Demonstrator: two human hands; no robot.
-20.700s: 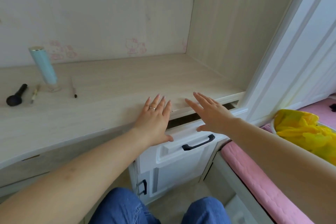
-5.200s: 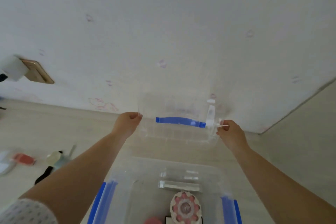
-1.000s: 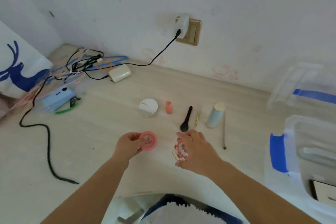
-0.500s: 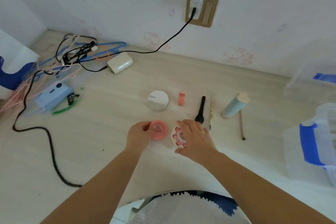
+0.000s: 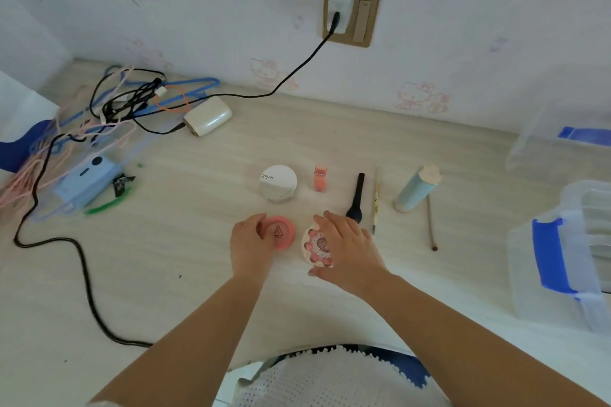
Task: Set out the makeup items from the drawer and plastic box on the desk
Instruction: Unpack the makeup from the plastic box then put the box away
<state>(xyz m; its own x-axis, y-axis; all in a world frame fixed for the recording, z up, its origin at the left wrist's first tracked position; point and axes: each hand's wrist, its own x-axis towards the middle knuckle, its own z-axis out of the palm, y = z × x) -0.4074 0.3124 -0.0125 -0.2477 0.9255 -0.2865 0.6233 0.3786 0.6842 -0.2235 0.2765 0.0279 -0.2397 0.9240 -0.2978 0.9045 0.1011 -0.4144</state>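
1. Gripping the pink compact [image 5: 280, 235] with the left hand [image 5: 251, 246], fingers curled round its left rim, on the desk [image 5: 165, 274].
2. Covering the flowered compact [image 5: 315, 246] with the right hand [image 5: 347, 249], fingers arched over its top edge and thumb at its near edge, pinching it from above.
3. Lying just beside each other, the 2 compacts, pink at 9 o'clock of the flowered one; touching or not, cannot tell.
4. Sitting at 12 o'clock of the pink compact, a white jar [image 5: 277, 182].
5. Lining up at 3 o'clock of the jar: an orange tube [image 5: 320, 178], a black brush [image 5: 356, 198], a thin pencil [image 5: 375, 201], a blue bottle [image 5: 417, 188] and a brown stick [image 5: 430, 225].
6. Standing tilted in this view, the bottle, with the stick just beside its base.
7. Resting at 3 o'clock of the hands, well apart, an open plastic box [image 5: 562, 261] with blue clips.
8. Leaning against the wall at 1 o'clock, its clear lid [image 5: 562, 129].
9. Tangling at 10 o'clock, cables [image 5: 125, 102] beside a white charger [image 5: 207, 116].
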